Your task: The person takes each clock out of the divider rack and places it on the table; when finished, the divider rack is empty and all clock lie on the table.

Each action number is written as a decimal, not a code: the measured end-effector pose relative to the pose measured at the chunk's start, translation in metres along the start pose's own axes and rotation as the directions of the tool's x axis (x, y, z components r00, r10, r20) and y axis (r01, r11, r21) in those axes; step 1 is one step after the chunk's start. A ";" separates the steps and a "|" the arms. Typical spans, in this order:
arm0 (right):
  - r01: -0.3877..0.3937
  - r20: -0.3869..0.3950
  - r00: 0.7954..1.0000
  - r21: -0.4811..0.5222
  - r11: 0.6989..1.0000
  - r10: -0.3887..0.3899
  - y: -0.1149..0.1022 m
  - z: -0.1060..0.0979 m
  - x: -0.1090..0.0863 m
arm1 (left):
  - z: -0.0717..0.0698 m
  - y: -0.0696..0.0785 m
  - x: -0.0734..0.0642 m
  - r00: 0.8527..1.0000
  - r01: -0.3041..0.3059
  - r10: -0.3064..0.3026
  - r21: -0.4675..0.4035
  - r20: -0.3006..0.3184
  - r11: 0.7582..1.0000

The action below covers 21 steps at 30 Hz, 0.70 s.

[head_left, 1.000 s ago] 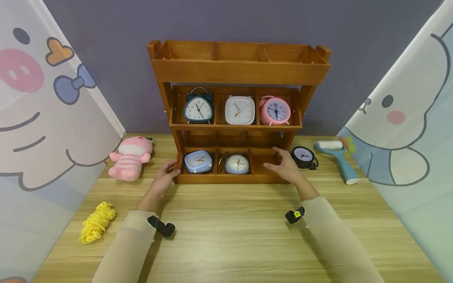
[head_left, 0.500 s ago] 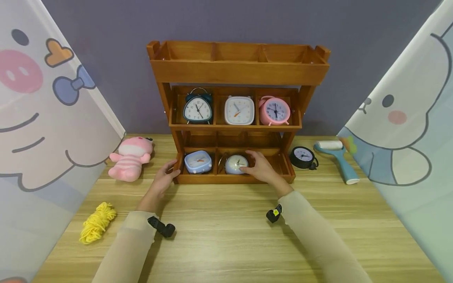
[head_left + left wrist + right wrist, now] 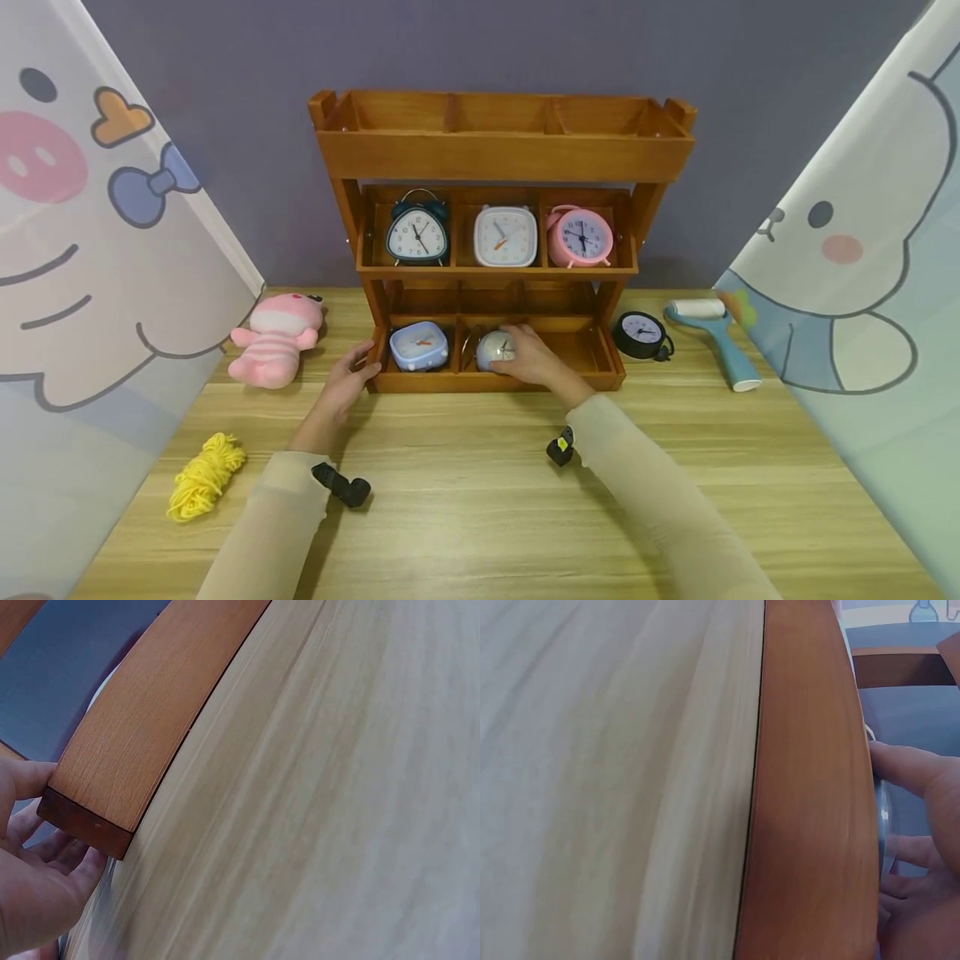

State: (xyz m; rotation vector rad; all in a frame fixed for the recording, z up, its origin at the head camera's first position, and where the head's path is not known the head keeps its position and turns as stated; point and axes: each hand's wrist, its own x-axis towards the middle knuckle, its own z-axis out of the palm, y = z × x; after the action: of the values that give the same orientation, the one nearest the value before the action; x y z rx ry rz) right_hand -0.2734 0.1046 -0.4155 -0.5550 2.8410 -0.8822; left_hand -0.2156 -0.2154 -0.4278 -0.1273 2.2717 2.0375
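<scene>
A tiered wooden shelf stands at the back of the table. At its lower left corner my left hand holds the end, thumb on one side and fingers on the other in the left wrist view. In the bottom row's middle compartment, my right hand grips a small round pale-blue alarm clock, covering its right part. The right wrist view shows the thumb and fingers around the clock, mostly hidden behind the front board. A light-blue rounded-square alarm clock sits in the left compartment.
In the middle row stand a dark green clock, a white clock and a pink clock. Right of the shelf are a black clock and a lint roller. A pink plush toy and yellow yarn lie left.
My right hand has moved left from the bottom right compartment to the middle one and closed around the round clock. My left hand stays at the shelf corner.
</scene>
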 end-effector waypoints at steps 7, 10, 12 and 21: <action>-0.026 0.067 0.997 -0.056 0.998 0.030 -0.003 -0.003 0.007 | -0.003 -0.022 0.014 1.000 -0.017 0.017 0.004 -0.014 1.000; -0.018 0.077 0.997 -0.068 0.997 0.023 -0.003 -0.004 0.012 | -0.004 -0.025 0.015 0.999 -0.025 0.025 0.007 -0.020 1.000; -0.004 0.066 0.998 -0.076 0.997 0.009 -0.001 -0.003 0.015 | -0.004 -0.025 0.015 0.999 -0.027 0.027 0.008 -0.024 1.000; 0.075 -0.044 0.996 -0.094 0.993 -0.079 0.009 0.004 0.016 | -0.002 -0.023 0.013 1.000 -0.022 0.022 0.006 -0.022 1.000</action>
State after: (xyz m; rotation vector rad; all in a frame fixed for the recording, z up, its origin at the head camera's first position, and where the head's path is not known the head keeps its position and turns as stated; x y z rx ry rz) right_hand -0.2906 0.1037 -0.4237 -0.6675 2.9341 -0.7894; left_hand -0.2259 -0.2199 -0.4518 -0.1260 2.3017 2.0507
